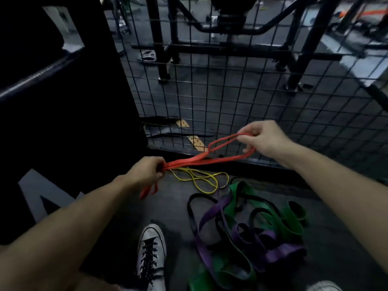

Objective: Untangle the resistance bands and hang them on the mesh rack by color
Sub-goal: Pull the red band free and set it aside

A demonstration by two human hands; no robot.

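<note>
At the left a dark flat panel stands beside the mesh rack, a black wire grid of square cells with gym frames blurred behind it. The left hand clamps its curled fingers round one end of the red band, a flat rubbery strip whose short tail droops below the fist. The band stretches up to the right, doubled and twisted into thin loops, to the right hand, whose fingertips pinch its far loop just in front of the mesh. Below it on the dull grey floor lies the yellow band, thin as cord, in loose curls. Near the person, a white laced sneaker (toe pointing far) sits left of a tangled heap: broad green bands, purple bands and narrow black bands knotted together.
</note>
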